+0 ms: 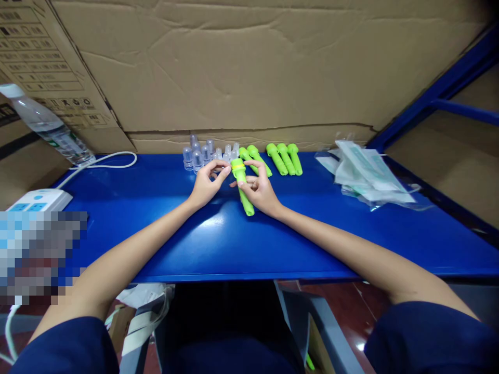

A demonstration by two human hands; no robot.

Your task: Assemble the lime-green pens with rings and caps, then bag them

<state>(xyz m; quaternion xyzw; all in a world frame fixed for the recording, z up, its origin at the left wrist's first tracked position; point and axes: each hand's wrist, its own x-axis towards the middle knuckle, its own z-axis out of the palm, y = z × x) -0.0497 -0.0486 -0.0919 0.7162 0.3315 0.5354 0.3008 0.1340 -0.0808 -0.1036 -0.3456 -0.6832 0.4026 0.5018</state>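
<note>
In the head view, a lime-green flashlight (245,200) with a yellow band round its head is tilted over the blue table. My right hand (262,192) grips its body from the right, thumb on the front. My left hand (208,182) is closed in a pinch at the left side of the flashlight's head; whether a small part sits between those fingertips I cannot make out. Just behind the hands stand several clear plastic caps (197,158), partly hidden by my left fingers. More green flashlights (281,160) lie to the right of them, some partly behind my right hand.
Plastic-wrapped white packets (370,174) are piled on the table's right. At the left are a water bottle (50,130), a white power strip (42,200) with its cable, and a blurred-out object. Cardboard (234,67) walls the back; a blue metal frame (432,98) rises at right.
</note>
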